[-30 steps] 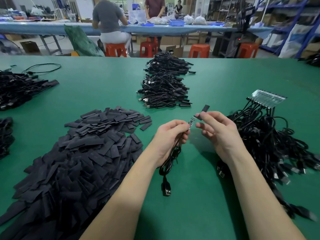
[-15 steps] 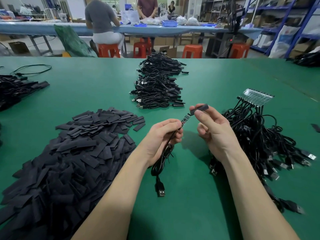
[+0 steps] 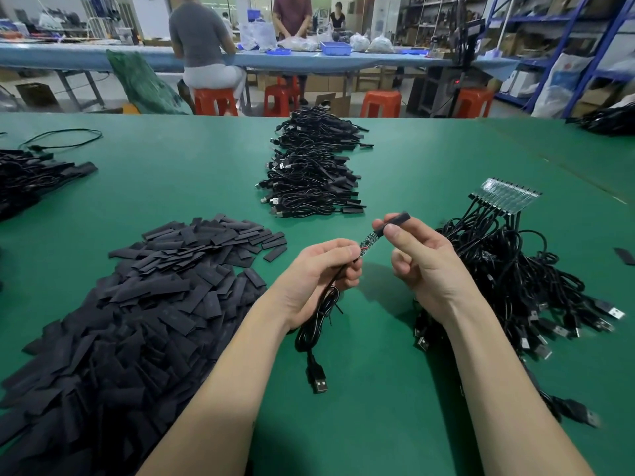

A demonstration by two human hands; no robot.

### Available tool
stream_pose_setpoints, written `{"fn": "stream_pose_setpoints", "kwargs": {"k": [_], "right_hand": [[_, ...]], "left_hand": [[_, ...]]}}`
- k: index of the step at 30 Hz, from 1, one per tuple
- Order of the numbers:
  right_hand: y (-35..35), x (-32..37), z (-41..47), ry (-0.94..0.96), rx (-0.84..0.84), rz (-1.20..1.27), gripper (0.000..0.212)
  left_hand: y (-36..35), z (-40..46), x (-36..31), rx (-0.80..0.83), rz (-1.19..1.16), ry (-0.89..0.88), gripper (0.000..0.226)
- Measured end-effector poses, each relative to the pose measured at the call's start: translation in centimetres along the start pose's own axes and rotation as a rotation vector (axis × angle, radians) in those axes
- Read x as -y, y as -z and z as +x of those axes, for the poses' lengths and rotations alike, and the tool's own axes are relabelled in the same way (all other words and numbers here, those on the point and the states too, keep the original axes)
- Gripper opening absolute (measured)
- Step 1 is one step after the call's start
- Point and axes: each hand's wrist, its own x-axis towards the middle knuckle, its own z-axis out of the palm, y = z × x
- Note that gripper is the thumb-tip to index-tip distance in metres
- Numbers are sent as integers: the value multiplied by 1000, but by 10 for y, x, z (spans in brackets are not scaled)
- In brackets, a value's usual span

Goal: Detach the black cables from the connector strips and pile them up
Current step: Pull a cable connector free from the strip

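Left hand (image 3: 319, 276) pinches black cable (image 3: 314, 324) just below its small circuit board (image 3: 368, 242); USB plug lies on green bench (image 3: 378, 389) near front edge. Right hand (image 3: 419, 262) pinches black sleeve (image 3: 395, 221) over board's tip. Connector strip (image 3: 503, 195) with attached cables toward right edge; finished cable pile (image 3: 309, 176) mid-bench; sleeve heap (image 3: 120, 321) left.
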Motion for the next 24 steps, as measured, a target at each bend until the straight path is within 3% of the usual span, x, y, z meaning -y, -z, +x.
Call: {"fn": "stream_pose_setpoints", "kwargs": {"k": [7, 12, 19, 24], "right_hand": [[8, 4, -2, -106, 96, 2, 16], [11, 12, -2, -54, 142, -117, 25], [5, 5, -1, -71, 168, 15, 13], [10, 13, 0, -92, 200, -126, 17]], "left_hand": [[5, -1, -2, 46, 73, 35, 3], [5, -1, -3, 43, 92, 48, 2], [6, -1, -3, 91, -10, 46, 10], [8, -1, -3, 83, 21, 56, 6]]}}
